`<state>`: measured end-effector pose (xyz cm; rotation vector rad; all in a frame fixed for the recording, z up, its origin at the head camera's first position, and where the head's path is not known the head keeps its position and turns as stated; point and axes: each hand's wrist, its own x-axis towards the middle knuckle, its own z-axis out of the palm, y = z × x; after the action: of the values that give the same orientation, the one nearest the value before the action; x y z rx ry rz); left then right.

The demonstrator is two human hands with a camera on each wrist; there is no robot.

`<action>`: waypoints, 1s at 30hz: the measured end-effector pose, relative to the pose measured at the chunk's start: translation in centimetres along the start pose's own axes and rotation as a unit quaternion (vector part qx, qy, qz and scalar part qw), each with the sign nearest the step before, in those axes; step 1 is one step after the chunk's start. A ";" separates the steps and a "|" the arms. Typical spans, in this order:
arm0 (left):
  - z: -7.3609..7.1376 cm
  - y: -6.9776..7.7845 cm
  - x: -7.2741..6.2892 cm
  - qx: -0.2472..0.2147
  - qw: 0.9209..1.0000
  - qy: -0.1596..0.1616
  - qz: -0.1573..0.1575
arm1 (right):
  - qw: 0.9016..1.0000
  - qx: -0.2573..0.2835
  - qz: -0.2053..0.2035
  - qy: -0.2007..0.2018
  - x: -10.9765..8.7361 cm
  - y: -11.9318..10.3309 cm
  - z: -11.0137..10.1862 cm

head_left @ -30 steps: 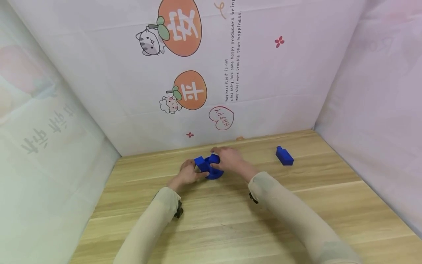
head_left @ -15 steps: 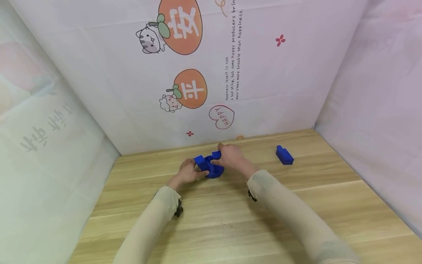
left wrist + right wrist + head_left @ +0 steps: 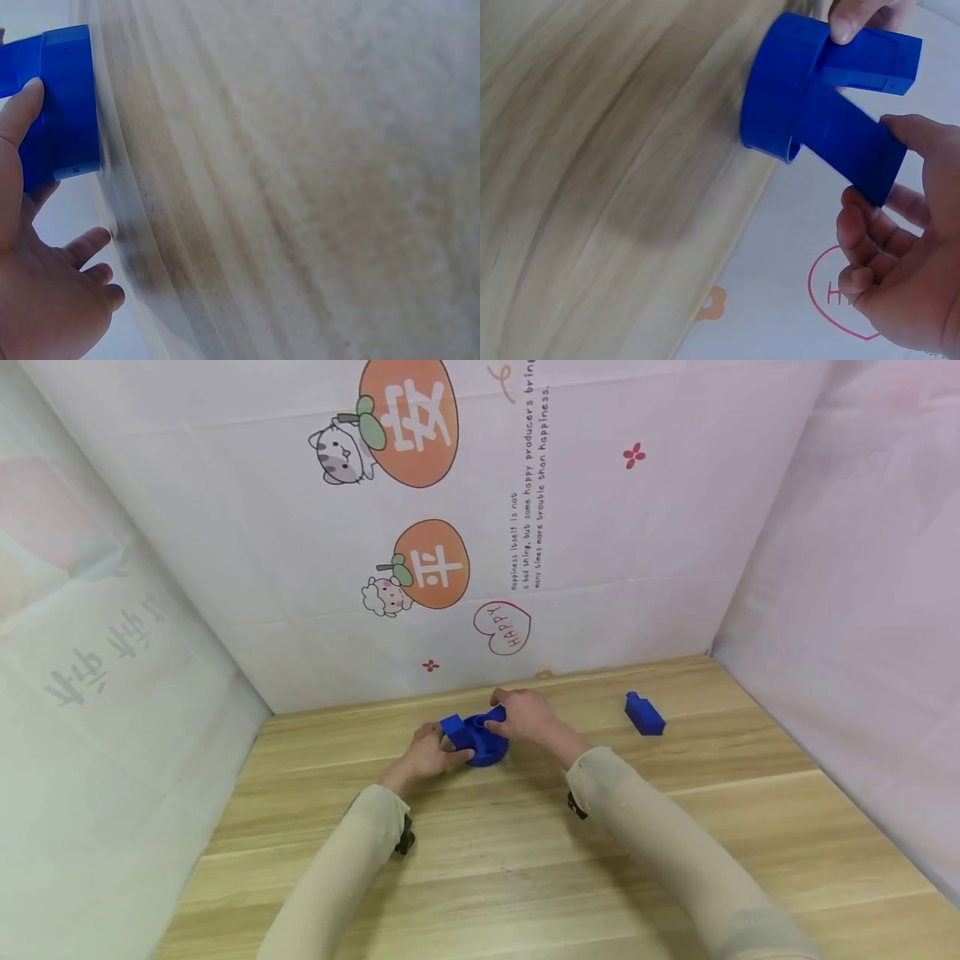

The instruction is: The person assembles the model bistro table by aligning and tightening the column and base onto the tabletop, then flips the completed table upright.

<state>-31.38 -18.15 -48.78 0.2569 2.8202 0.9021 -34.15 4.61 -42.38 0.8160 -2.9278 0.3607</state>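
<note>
Your left hand (image 3: 426, 756) grips the left side of a round blue dish (image 3: 489, 759), thumb at the rim beside the left block (image 3: 453, 725), and your right hand (image 3: 528, 718) pinches the upper end of the right block (image 3: 855, 150) between thumb and fingers. The dish sits near the far edge of the table (image 3: 480, 877), its open side up. The left block's long axis stands nearly upright out of it; the right block's slants up and to the right, its lower end within the rim. That lower end is hidden by the dish wall in the right wrist view, and your hand covers much of the block from above. The left wrist view cuts off the dish and left block, so how your left fingertips meet them is hard to make out. Farther right, a third block (image 3: 645, 717) lies on its side, knobbed end pointing far left, flat end near right. Behind stands a printed white sheet (image 3: 600, 543).
</note>
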 end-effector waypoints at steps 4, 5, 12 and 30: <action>0.0 0.0 -0.1 -0.006 1.000 0.003 0.002 | 1.000 -0.008 -0.025 -0.017 -0.3 0.4 -0.3; 0.0 0.0 -0.1 -0.006 1.000 0.004 0.002 | 0.999 -0.009 -0.031 -0.023 -0.4 0.4 -0.4; 0.0 0.2 -0.2 -0.004 1.000 -0.002 -0.002 | 0.999 -0.013 -0.030 -0.027 -0.8 0.6 -1.2; 0.1 0.0 0.0 0.006 1.000 0.007 0.004 | 0.995 -0.045 -0.074 -0.051 -1.3 0.6 -1.2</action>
<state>-31.37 -18.10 -48.91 0.2644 2.8390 0.8931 -33.32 6.07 -41.55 1.0607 -2.9266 0.1798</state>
